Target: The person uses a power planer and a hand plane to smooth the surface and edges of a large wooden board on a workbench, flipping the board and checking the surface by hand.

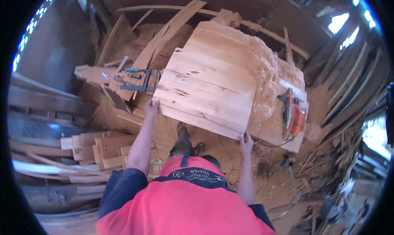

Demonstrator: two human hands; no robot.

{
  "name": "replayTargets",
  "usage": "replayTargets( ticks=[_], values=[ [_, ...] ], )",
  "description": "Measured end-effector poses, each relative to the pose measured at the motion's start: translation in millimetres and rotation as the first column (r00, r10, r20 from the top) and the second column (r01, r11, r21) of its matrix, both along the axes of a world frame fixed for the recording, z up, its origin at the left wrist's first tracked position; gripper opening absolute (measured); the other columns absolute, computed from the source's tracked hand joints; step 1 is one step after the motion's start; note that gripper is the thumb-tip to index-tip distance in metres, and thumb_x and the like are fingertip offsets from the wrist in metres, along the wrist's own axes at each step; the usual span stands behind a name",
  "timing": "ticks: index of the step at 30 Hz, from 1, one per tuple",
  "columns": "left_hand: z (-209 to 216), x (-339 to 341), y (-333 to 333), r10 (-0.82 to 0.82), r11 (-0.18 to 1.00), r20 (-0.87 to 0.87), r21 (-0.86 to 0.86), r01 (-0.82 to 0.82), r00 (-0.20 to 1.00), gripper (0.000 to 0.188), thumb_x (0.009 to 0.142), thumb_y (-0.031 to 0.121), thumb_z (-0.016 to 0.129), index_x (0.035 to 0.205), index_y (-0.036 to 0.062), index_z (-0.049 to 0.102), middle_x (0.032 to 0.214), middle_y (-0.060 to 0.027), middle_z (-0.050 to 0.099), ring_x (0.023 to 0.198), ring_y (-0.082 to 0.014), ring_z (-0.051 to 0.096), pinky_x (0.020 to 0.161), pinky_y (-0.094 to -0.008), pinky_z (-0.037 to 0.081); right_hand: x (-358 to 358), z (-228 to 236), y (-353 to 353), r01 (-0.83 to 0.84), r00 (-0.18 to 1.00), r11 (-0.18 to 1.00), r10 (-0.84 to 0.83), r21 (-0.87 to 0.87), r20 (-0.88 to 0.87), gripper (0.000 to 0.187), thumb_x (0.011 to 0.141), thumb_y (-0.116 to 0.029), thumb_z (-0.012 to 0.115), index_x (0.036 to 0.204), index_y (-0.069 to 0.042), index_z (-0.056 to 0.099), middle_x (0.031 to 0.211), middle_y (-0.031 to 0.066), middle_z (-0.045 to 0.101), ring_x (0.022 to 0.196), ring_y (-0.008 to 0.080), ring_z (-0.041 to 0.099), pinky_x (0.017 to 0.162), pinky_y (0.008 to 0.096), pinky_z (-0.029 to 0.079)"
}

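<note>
A wide, pale wooden panel [205,93] with dark knots and streaks lies before me, its far part over a workbench covered in shavings. My left hand [152,108] grips the panel's near left corner, the thumb on top and the other fingers partly hidden. At the near right corner, my right hand [245,144] pinches the edge between thumb and fingers. An orange-red electric planer [294,116] rests on the bench to the panel's right, with a dark cord running near my right hand.
Clamps and hand tools [137,80] lie on a board left of the panel. Heaped shavings [262,66] cover the bench's far right. Cut wood blocks [104,149] are stacked at left. Long boards [353,77] lean at right, and scraps litter the floor.
</note>
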State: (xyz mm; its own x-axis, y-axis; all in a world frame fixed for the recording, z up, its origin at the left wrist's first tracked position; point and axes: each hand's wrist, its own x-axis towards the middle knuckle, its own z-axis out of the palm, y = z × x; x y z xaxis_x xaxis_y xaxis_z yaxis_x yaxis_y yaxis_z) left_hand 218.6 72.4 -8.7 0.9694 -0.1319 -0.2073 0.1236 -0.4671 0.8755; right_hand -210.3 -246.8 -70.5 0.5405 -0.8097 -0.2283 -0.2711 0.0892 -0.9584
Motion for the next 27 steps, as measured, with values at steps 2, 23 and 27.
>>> replayTargets(
  ticks=[2, 23, 27],
  values=[
    [1, 6, 14, 0.080, 0.994, 0.019, -0.082, -0.078, 0.997, 0.040, 0.089, 0.024, 0.077, 0.119, -0.0010, 0.069, 0.093, -0.0071, 0.070, 0.078, -0.0156, 0.062, 0.070, -0.0319, 0.053, 17, 3, 10, 0.062, 0.993, 0.993, -0.072, 0.099, 0.099, 0.051, 0.102, -0.006, 0.054, 0.150, 0.001, 0.039, 0.123, 0.0105, 0.066, 0.085, 0.0166, 0.069, 0.069, 0.0317, 0.060],
    [-7, 44, -2, -0.010, 0.998, -0.076, -0.068, 0.005, 0.997, 0.037, 0.085, 0.025, 0.080, 0.109, -0.0014, 0.073, 0.086, -0.0084, 0.072, 0.070, -0.0114, 0.061, 0.063, -0.0313, 0.050, 50, 53, 6, 0.337, 0.935, 0.906, -0.290, 0.257, -0.202, 0.030, 0.102, -0.010, 0.057, 0.127, 0.005, 0.060, 0.109, 0.0131, 0.068, 0.082, 0.0230, 0.069, 0.067, 0.0375, 0.062],
    [9, 58, 9, -0.226, 0.974, -0.031, -0.016, 0.226, 0.974, 0.030, 0.087, 0.023, 0.075, 0.102, -0.0029, 0.072, 0.078, -0.0109, 0.070, 0.067, -0.0126, 0.054, 0.062, -0.0371, 0.045, 51, 55, 5, 0.448, 0.888, 0.856, -0.393, 0.257, -0.239, 0.028, 0.102, -0.012, 0.058, 0.124, 0.005, 0.063, 0.109, 0.0141, 0.068, 0.087, 0.0256, 0.069, 0.068, 0.0412, 0.064]
  ],
)
